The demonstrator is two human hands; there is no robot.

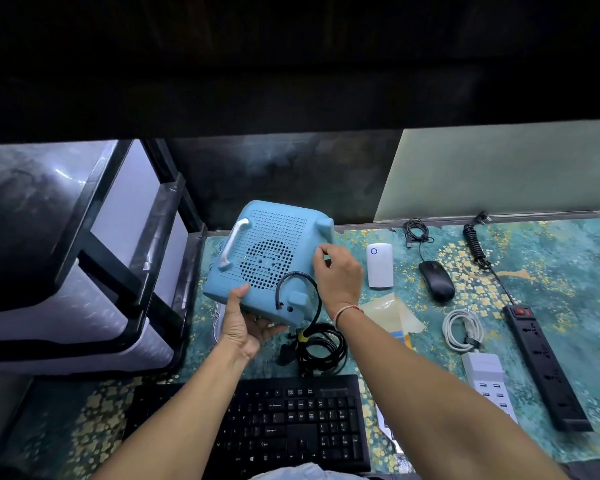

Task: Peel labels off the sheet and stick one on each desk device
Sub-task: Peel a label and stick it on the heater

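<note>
A light blue vented device (pixel 267 244) with a white handle is tilted up above the desk, its perforated back facing me. My left hand (pixel 245 323) grips its lower edge from below. My right hand (pixel 336 271) rests at its right side with thumb and fingers pinched together; whether a label is between them I cannot tell. The yellowish label sheet (pixel 394 313) lies on the desk just right of my right wrist. The device's black cable (pixel 321 344) coils beneath it.
On the patterned teal desk mat (pixel 551 258): a white power bank (pixel 380 266), black mouse (pixel 436 280), coiled white cable (pixel 461 329), white USB hub (pixel 488 379), black power strip (pixel 542 365), black keyboard (pixel 291 420). A black-framed rack (pixel 111 258) stands left.
</note>
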